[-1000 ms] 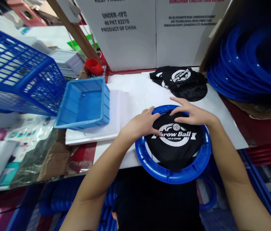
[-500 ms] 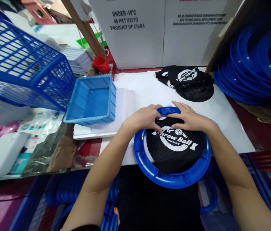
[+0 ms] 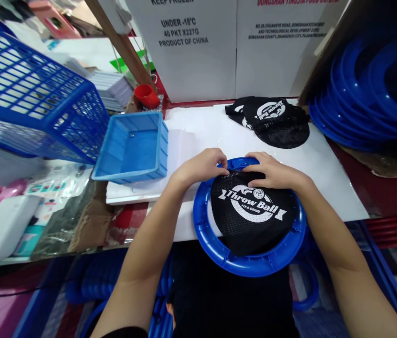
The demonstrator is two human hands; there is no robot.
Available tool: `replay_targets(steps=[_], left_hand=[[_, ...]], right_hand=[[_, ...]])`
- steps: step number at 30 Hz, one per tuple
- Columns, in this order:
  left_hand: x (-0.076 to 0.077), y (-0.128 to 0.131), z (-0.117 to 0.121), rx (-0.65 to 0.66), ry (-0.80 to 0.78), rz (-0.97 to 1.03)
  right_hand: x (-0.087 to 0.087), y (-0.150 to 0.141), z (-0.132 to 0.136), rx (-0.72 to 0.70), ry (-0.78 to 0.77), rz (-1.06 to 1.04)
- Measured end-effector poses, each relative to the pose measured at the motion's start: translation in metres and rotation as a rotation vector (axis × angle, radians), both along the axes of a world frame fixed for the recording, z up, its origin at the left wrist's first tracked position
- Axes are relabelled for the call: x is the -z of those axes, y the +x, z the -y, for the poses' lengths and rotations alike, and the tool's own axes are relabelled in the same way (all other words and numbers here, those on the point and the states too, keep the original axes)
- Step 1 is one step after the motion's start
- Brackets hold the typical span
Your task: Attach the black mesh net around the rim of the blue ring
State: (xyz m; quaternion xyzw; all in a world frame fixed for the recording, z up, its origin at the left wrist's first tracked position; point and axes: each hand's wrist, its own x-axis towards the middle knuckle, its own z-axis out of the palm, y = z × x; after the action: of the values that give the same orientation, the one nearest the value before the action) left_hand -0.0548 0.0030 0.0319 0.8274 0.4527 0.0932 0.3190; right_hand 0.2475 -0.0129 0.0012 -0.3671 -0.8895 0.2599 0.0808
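A blue plastic ring lies at the near edge of the white work surface, its closest part overhanging toward my body. Inside it is a piece of black mesh fabric printed "Throw Ball". At the ring's far left, my left hand is closed, thumb and fingertips pinching the mesh edge against the rim. My right hand grips the far right of the ring, fingers over the rim and thumb side on the mesh. Further back lie more black mesh pieces, overlapping each other.
Left of the ring stands a light blue bin, beside a blue lattice basket and a red cup. Stacked blue rings fill a box on the right. White cartons form a wall behind.
My left hand has shifted left along the rim, its fingers now pinched at the mesh edge. The right hand has moved slightly left. The mesh's far left edge lies closer to the rim.
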Motion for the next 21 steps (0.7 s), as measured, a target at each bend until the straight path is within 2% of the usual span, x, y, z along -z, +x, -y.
replay_targets(steps=[2, 6, 14, 21], left_hand=[[0.0, 0.001, 0.003, -0.031, 0.008, -0.006], [-0.002, 0.0, 0.004, -0.044, -0.073, 0.008], [-0.006, -0.01, -0.005, 0.019, -0.251, 0.016], [0.0, -0.017, -0.014, 0.046, -0.295, 0.036]], right_hand=[[0.002, 0.0, 0.0, 0.009, -0.016, -0.027], [0.0, 0.0, -0.002, 0.031, -0.053, -0.111], [-0.004, 0.003, -0.012, 0.011, -0.147, -0.28], [0.0, 0.0, -0.018, 0.038, -0.186, -0.321]])
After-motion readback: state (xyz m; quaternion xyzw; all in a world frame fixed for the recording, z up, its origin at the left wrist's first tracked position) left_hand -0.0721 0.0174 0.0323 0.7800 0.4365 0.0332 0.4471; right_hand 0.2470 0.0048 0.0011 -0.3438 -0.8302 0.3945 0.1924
